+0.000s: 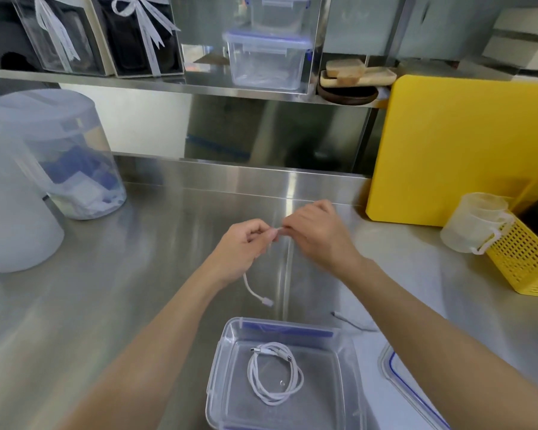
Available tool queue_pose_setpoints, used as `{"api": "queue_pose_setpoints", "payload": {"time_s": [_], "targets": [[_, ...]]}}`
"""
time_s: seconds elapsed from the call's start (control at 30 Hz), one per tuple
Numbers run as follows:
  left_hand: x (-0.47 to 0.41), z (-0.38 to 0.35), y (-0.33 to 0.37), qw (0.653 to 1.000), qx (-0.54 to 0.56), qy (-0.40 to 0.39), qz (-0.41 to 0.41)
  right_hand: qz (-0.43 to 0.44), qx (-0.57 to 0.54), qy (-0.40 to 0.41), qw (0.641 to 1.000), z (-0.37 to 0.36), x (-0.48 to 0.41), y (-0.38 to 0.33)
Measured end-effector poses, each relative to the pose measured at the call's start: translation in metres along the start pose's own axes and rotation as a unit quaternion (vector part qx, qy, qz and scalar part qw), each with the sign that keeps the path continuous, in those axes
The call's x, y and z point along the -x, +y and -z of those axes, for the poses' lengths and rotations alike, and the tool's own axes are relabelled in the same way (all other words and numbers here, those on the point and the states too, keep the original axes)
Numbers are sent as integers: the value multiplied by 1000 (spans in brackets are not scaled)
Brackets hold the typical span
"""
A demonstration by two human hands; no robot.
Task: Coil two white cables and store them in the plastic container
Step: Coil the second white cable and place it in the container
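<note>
A clear plastic container (pixel 221 361) with blue clips sits open at the near edge of the steel counter. One coiled white cable (pixel 275 375) lies flat inside it. Above the counter, my left hand (pixel 243 246) and my right hand (pixel 319 234) meet, both pinching a second white cable (pixel 255 293). A short tail with a plug hangs below my left hand. The rest of this cable is hidden in my fingers; a thin stretch trails on the counter under my right forearm.
The container's lid (pixel 398 377) lies at the right of it. A yellow cutting board (pixel 460 150) leans at the back right, with a yellow perforated basket (pixel 522 262) and a measuring cup (pixel 472 225). Clear canisters (pixel 59 156) stand at the left. A shelf holds boxes above.
</note>
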State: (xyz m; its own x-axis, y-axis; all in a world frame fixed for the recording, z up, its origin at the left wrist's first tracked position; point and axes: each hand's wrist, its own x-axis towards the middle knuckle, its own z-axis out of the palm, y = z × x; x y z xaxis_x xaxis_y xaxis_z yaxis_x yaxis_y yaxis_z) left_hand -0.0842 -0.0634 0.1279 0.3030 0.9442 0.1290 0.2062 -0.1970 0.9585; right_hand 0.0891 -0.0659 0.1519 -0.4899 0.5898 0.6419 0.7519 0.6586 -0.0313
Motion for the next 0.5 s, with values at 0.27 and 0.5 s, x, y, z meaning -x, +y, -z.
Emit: {"api": "queue_pose_setpoints", "payload": {"time_s": [0.27,0.5], "targets": [[9,15,-2,978,181,54,86,-397,-161,65,901,17,-3,46],[4,39,11,868,477,115,74,-427,-357,-45,829,8,30,47]]}}
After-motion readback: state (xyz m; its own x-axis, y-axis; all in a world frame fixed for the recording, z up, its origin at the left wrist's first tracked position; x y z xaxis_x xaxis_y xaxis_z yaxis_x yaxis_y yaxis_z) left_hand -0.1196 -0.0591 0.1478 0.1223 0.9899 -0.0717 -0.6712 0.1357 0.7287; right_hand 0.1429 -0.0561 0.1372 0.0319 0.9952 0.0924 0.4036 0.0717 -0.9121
